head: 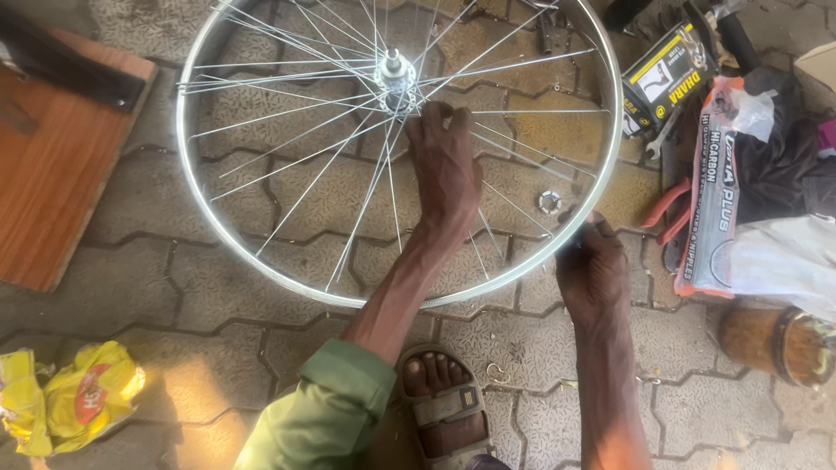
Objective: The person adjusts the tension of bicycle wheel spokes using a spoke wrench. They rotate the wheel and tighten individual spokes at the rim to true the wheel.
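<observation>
A silver bicycle wheel rim (185, 187) with thin spokes lies flat on paving stones, its hub (394, 77) near the top. My left hand (444, 170) reaches in over the spokes, fingers pinching spokes just below the hub. At the rim's lower right edge my right hand (592, 265) has its fingers closed against the rim; what they hold is hidden. A small metal nut (549, 202) lies on the ground inside the wheel, between the hands.
A wooden board (52, 174) lies left. Crumpled yellow wrapper (74, 396) at lower left. Boxes and plastic packets (723, 191), red-handled pliers (666, 213) and a brown jar (775, 344) crowd the right side. My sandalled foot (444, 405) is below the wheel.
</observation>
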Demonstrator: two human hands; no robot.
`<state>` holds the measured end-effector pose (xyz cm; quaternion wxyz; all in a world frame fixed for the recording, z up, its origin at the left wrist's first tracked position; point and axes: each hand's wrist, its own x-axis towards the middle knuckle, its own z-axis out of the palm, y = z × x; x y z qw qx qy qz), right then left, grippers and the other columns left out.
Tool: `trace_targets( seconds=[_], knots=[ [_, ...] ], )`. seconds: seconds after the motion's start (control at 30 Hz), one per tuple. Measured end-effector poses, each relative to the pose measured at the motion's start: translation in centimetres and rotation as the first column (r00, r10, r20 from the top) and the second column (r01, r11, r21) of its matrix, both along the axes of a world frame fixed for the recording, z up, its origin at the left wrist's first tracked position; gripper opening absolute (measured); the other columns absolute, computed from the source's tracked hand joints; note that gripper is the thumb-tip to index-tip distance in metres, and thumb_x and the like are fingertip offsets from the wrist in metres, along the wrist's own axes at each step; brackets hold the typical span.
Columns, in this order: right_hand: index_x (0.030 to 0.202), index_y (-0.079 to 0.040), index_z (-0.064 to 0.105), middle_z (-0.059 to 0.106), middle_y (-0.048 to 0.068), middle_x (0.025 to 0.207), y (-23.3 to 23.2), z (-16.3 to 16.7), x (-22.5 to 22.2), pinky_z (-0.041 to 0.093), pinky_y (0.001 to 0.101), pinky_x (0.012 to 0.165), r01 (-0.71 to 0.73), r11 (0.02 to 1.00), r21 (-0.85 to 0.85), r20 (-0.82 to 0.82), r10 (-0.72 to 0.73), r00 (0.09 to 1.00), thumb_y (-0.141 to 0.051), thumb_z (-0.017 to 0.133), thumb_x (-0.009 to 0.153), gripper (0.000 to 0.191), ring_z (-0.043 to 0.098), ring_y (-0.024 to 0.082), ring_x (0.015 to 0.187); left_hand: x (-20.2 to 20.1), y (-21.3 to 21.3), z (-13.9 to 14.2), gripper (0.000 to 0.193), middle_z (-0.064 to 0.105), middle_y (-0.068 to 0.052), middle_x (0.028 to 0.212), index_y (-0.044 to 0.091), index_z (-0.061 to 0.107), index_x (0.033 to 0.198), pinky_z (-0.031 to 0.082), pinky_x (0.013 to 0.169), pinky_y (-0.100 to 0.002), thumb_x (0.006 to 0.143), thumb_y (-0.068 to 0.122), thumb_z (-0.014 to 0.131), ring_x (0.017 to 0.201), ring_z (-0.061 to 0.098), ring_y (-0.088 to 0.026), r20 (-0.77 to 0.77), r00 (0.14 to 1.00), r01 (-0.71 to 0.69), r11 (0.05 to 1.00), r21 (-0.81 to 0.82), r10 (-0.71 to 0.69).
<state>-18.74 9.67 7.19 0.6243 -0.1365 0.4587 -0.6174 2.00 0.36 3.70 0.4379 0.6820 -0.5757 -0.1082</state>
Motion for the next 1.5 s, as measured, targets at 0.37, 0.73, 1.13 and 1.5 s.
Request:
trace_targets(
  seconds=[0.37,0.73,1.13,1.5],
  knots=[
    [0.115,0.005,0.066,0.074,0.013,0.097,-0.2,0.2,0.4,0.060,0.0229,0.088,0.041,0.999,0.024,0.047,-0.042,0.998,0.004,0.063,0.097,0.018,0.071,0.015,0.091,1.7,-1.4,1.1,0.014,0.061,-0.026,0.128,-0.001,0.072,0.091,0.059,0.087,-0.043,0.079,-0.009,0.069,0.118,0.054,-0.046,0.144,0.987,-0.054,0.990,-0.133,0.073],
    [0.113,0.007,0.069,0.073,0.013,0.093,-1.4,-0.1,-0.1,0.061,0.0250,0.087,0.056,0.997,0.054,0.093,-0.061,0.994,0.004,0.061,0.092,0.023,0.070,0.017,0.087,3.4,-0.8,0.5,0.025,0.060,-0.032,0.125,-0.016,0.069,0.117,0.064,0.079,-0.035,0.094,-0.009,0.061,0.111,0.061,-0.037,0.063,0.968,0.233,0.964,0.128,-0.243],
    [0.105,0.007,0.068,0.072,0.015,0.095,-3.3,0.0,-0.9,0.061,0.0248,0.087,0.062,0.997,0.040,0.115,-0.066,0.991,0.010,0.064,0.089,0.017,0.070,0.019,0.088,1.4,1.4,-0.2,0.011,0.058,-0.012,0.103,0.001,0.066,0.114,0.052,0.044,-0.022,0.105,0.003,0.059,0.065,0.058,-0.012,0.136,0.773,0.615,0.785,0.077,-0.619],
    [0.115,0.015,0.064,0.069,0.016,0.097,-3.6,-0.1,-1.5,0.061,0.0252,0.089,0.133,0.989,0.068,0.095,-0.139,0.986,0.015,0.061,0.088,0.027,0.069,0.020,0.090,-0.6,3.1,0.8,0.027,0.053,-0.021,0.112,-0.003,0.053,0.119,0.048,0.035,-0.021,0.095,0.000,0.066,0.052,0.055,-0.013,0.014,0.576,0.813,0.574,0.101,-0.818]
  ],
)
